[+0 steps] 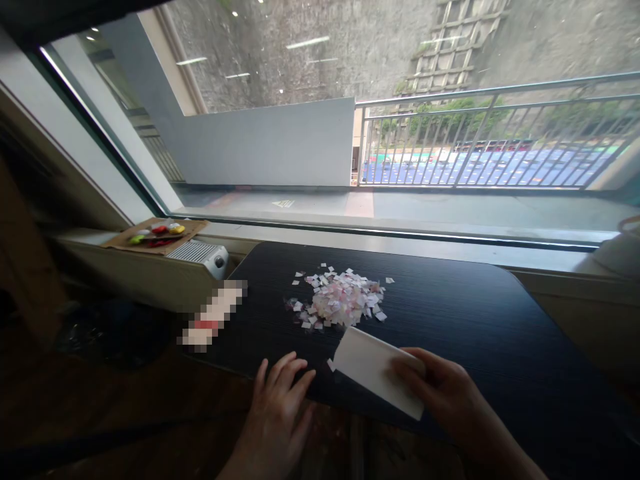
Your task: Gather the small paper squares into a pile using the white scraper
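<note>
My right hand [445, 387] grips a folded white sheet of paper [373, 363] at its right end, thumb on top. The sheet's left end is close to a heap of small paper scraps [345, 297], white and pale pink, on the dark table [450, 300]. One loose scrap [331, 365] lies right beside the sheet's left corner. My left hand [285, 393] is at the table's near edge, fingers spread and bent, with nothing in it. The fingers of my right hand under the sheet are hidden.
A blurred-out pale item with a red patch [213, 320] lies at the table's left edge. Beyond it, a brown board [150, 237] with colourful small things rests on the sill near a white radiator [200, 253]. A large window [270, 147] rises behind the table.
</note>
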Tool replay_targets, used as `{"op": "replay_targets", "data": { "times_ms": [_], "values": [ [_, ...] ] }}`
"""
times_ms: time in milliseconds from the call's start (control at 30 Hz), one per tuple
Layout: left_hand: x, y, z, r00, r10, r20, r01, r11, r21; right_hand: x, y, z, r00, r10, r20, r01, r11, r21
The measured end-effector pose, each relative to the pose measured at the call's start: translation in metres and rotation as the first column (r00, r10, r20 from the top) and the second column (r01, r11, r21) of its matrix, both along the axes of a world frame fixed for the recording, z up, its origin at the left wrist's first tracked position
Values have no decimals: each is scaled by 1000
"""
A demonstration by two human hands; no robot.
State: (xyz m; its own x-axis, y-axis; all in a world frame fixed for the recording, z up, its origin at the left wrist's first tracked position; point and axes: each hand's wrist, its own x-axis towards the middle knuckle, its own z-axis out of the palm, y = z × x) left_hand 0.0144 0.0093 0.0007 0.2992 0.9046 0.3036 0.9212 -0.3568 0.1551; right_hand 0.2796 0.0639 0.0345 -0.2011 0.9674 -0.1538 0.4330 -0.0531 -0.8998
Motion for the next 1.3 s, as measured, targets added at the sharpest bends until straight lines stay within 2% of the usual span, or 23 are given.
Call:
{"op": "replay_targets", "data": {
  "times_ms": [67,133,267,400,600,867,1100,1300],
  "values": [
    [0,0,2,1000,-9,-5,9,1000,-1,-4,1,3,998,39,45,-39,999,3],
    [-1,1,2,1000,-14,-8,14,1000,2,0,-1,6,994,22,110,-25,999,28],
    [-2,2,-3,1000,-20,8,20,1000,6,14,-8,13,972,-116,203,93,989,118],
    [2,7,-4,999,-44,22,44,999,18,13,-3,15,959,-203,197,170,970,172],
    [2,9,-2,998,-64,9,64,997,31,4,11,10,973,-78,217,42,986,163],
    [8,12,-2,999,-33,38,32,999,25,12,-4,17,959,-192,208,156,971,179],
    [12,13,2,999,-24,22,24,999,24,18,-6,23,950,-177,259,143,979,144],
    [6,8,-2,1000,-8,25,7,1000,28,15,-5,22,975,-104,196,82,990,118]
  ]
}}
